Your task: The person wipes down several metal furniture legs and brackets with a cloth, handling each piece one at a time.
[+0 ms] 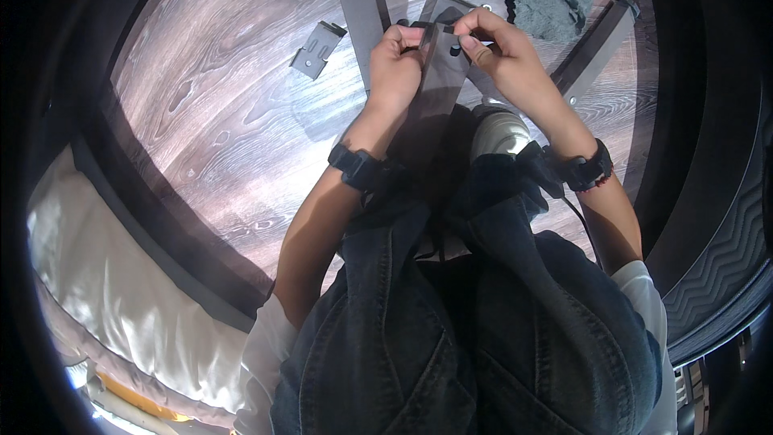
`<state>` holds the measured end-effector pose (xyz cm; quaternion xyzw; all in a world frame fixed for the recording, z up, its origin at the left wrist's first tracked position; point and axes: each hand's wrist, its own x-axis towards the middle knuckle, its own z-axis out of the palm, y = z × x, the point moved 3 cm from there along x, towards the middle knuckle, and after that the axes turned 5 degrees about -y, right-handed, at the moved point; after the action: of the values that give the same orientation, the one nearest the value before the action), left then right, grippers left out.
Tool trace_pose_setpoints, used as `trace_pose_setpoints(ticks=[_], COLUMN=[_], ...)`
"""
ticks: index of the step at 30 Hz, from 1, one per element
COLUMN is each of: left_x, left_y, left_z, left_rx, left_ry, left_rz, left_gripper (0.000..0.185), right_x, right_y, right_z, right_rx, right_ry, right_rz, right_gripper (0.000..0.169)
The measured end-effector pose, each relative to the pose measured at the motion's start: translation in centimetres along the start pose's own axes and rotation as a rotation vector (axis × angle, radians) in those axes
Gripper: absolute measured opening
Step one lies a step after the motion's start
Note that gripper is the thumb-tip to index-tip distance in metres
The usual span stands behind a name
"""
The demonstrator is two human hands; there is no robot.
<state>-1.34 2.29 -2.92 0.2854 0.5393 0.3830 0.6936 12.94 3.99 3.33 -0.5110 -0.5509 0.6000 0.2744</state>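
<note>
Between my knees a grey rectangular bar [439, 75] points away from me, its upper end between my two hands. My left hand [395, 63] grips the left side of that end, with fingertips partly hidden behind it. Thumb and forefinger of my right hand [498, 45] are at the bar's right top edge; whether they pinch a small part there I cannot make out. A short black peg or hole [455, 50] shows on the bar's face beside my right thumb. Just beyond the hands lies a metal bracket [454, 5], partly covered by them.
A slotted metal bracket [318, 50] lies on the wood-patterned floor [229, 103] at left. One long grey bar [356, 6] runs beside my left hand; another [598, 48] lies at right, near a crumpled grey cloth [548, 3]. Pale fabric [139, 284] hangs at lower left.
</note>
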Motion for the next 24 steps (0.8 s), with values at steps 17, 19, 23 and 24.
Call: trace_pose_setpoints(ticks=[17,19,23,24], left_x=[0.3,0.3,0.42,0.45], left_y=[-0.37,-0.4,-0.55,-0.55], left_z=[-0.33,-0.35,-0.45,-0.44], left_rx=[-0.064,-0.062,-0.063,-0.066], left_ry=[-0.06,-0.058,-0.064,-0.07], left_rz=[-0.04,-0.043,-0.037,-0.031], left_gripper=[0.022,0.023,0.025,0.026], right_x=[0.17,0.17,0.29,0.28], right_y=[0.48,0.6,0.88,0.87], right_z=[0.03,-0.01,-0.09,-0.09], right_rx=[0.122,0.126,0.111,0.111], right_ry=[-0.044,-0.049,-0.037,-0.038], right_rz=[0.046,0.049,0.02,0.024], right_gripper=[0.007,0.007,0.007,0.007])
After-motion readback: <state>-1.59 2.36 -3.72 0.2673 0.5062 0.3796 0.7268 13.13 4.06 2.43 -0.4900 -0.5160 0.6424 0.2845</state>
